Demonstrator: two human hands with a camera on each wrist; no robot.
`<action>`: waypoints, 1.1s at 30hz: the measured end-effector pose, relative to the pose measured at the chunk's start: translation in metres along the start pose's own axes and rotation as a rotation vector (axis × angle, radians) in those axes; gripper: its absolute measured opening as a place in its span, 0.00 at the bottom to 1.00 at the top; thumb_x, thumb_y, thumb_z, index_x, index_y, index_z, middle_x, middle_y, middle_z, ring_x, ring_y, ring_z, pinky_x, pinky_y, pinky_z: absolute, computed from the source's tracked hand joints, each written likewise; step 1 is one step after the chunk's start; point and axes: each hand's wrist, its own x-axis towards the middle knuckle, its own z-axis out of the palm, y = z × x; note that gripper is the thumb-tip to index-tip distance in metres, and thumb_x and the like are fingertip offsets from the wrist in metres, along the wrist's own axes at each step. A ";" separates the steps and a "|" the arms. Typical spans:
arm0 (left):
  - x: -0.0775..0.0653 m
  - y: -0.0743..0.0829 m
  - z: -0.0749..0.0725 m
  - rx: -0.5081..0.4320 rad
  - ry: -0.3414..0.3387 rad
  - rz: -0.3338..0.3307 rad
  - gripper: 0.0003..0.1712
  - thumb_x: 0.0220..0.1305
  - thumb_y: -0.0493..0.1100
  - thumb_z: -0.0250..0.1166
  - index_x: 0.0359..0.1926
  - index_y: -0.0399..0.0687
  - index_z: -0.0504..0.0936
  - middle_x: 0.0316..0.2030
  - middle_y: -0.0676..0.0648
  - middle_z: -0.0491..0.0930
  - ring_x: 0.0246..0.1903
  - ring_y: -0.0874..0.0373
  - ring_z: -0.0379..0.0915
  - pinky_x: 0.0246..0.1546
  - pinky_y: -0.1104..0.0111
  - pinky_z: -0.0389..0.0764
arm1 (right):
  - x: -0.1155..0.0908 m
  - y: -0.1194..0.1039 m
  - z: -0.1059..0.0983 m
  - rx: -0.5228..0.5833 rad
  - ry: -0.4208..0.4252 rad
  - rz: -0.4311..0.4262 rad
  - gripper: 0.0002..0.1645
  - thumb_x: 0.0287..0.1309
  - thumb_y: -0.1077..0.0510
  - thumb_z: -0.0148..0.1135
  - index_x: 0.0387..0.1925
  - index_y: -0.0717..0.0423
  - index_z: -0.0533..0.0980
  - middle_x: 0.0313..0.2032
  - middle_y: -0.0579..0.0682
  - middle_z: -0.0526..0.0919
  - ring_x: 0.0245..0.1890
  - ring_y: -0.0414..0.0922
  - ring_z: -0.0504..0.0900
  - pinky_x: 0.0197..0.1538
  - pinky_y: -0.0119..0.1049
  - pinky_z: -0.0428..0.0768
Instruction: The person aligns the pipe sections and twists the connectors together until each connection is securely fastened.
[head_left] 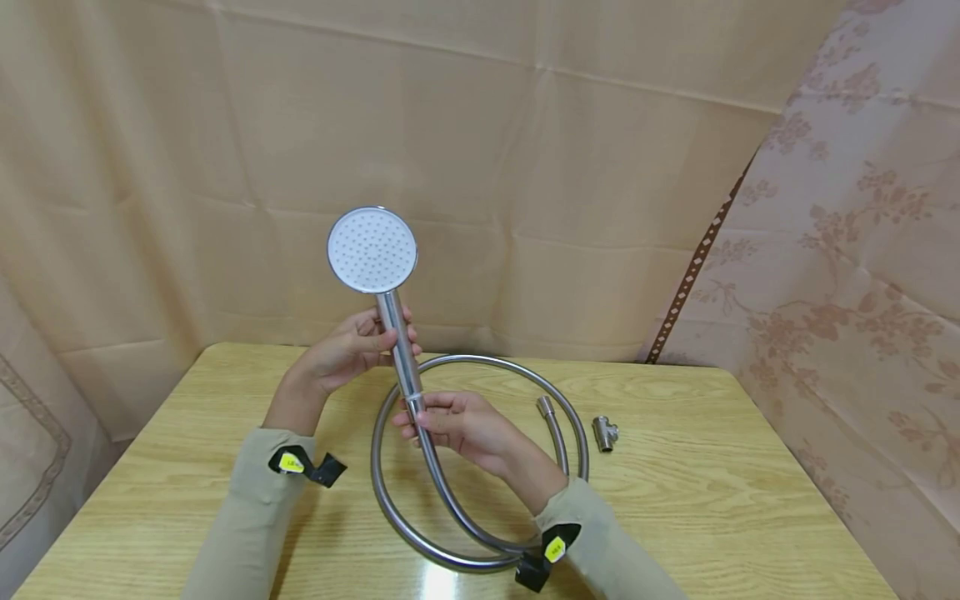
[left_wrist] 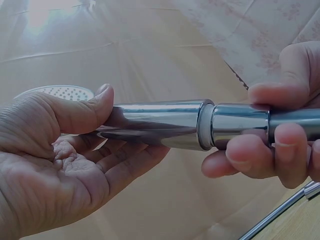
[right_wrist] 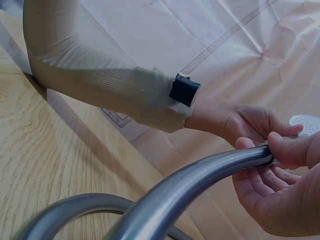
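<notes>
A chrome handheld shower head with a round white spray face tilts up above the table. My left hand grips its handle, thumb on the near side and fingers behind. At the handle's lower end, my right hand pinches the collar of a metal shower hose. Collar and handle are in line, with a narrow white ring showing between them. From my right hand the hose curves down into a loop on the table. Its other end fitting lies inside that loop.
A small chrome tee fitting sits on the wooden table, right of the hose loop. Beige cloth hangs behind the table, with a floral curtain at the right.
</notes>
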 end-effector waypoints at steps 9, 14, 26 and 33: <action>0.000 0.001 0.002 0.001 0.002 -0.011 0.13 0.76 0.35 0.56 0.57 0.45 0.68 0.44 0.53 0.83 0.47 0.57 0.85 0.53 0.63 0.83 | -0.001 0.000 0.000 0.017 -0.029 0.011 0.13 0.75 0.67 0.48 0.56 0.67 0.71 0.51 0.50 0.89 0.47 0.38 0.88 0.55 0.34 0.80; 0.000 0.001 0.002 0.005 0.004 -0.015 0.13 0.76 0.36 0.57 0.56 0.47 0.68 0.44 0.53 0.83 0.47 0.58 0.85 0.53 0.64 0.83 | -0.002 0.000 0.000 0.004 -0.019 0.001 0.16 0.75 0.67 0.48 0.58 0.70 0.70 0.47 0.45 0.89 0.47 0.39 0.87 0.55 0.35 0.80; 0.000 0.002 0.001 0.007 -0.012 -0.009 0.12 0.76 0.37 0.57 0.57 0.47 0.69 0.44 0.53 0.83 0.47 0.58 0.85 0.52 0.64 0.83 | -0.003 -0.001 0.001 0.004 -0.001 0.000 0.21 0.75 0.67 0.47 0.63 0.75 0.68 0.44 0.42 0.88 0.47 0.38 0.85 0.53 0.33 0.80; 0.001 0.003 0.001 0.000 -0.024 -0.012 0.12 0.76 0.36 0.57 0.56 0.47 0.69 0.44 0.53 0.83 0.47 0.59 0.85 0.52 0.63 0.82 | -0.001 -0.002 0.001 0.016 0.001 0.003 0.20 0.73 0.68 0.50 0.62 0.75 0.70 0.42 0.43 0.88 0.45 0.38 0.86 0.55 0.33 0.80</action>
